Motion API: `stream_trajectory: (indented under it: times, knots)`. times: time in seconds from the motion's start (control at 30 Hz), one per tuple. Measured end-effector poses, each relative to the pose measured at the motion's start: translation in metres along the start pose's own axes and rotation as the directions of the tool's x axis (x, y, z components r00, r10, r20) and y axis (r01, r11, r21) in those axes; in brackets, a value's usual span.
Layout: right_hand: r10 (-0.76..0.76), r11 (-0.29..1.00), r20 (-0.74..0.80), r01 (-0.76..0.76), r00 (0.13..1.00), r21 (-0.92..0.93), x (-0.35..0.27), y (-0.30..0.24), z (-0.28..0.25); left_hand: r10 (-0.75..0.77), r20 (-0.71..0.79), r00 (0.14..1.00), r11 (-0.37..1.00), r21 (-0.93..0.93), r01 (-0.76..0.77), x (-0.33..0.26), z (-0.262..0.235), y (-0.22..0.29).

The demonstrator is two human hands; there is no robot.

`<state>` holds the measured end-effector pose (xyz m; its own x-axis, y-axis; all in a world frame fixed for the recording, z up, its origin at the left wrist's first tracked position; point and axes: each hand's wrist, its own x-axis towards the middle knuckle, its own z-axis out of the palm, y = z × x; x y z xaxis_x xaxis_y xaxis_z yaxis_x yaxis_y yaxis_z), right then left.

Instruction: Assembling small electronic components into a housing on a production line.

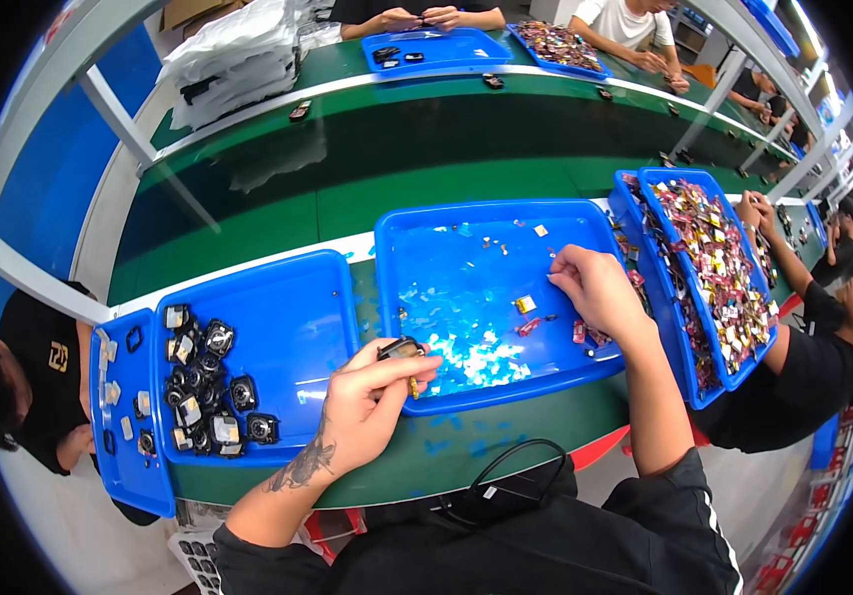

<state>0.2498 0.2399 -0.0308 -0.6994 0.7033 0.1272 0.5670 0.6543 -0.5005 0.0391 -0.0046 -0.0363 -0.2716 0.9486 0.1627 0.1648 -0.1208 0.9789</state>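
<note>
My left hand is closed around a small black device casing at the near left edge of the middle blue tray. A yellowish piece shows below my fingers. Over the right part of that tray, my right hand has thumb and fingertips pinched together; what they hold, if anything, is too small to make out. Beneath it lie a small yellow-and-silver part and several red-wrapped pieces. Many bluish-white film scraps cover the tray's near half.
At left, a blue tray holds several black casings, beside a narrower blue tray. Stacked trays at right hold a heap of small wired parts. Beyond runs a green conveyor belt. Co-workers sit left, right and opposite.
</note>
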Motion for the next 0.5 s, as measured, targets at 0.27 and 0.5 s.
stream_trajectory:
  times: [0.27,0.5]
  knots:
    - [-0.005,0.966,-0.256,-0.061,0.967,-0.250,-0.018,0.006,-0.009,-0.145,0.022,0.989,0.970,-0.195,0.146,0.001,-0.001,0.006]
    - [-0.091,0.976,-0.083,0.072,0.992,-0.205,-0.017,-0.006,0.000,-0.247,0.002,0.969,0.901,-0.369,0.230,0.003,0.002,0.008]
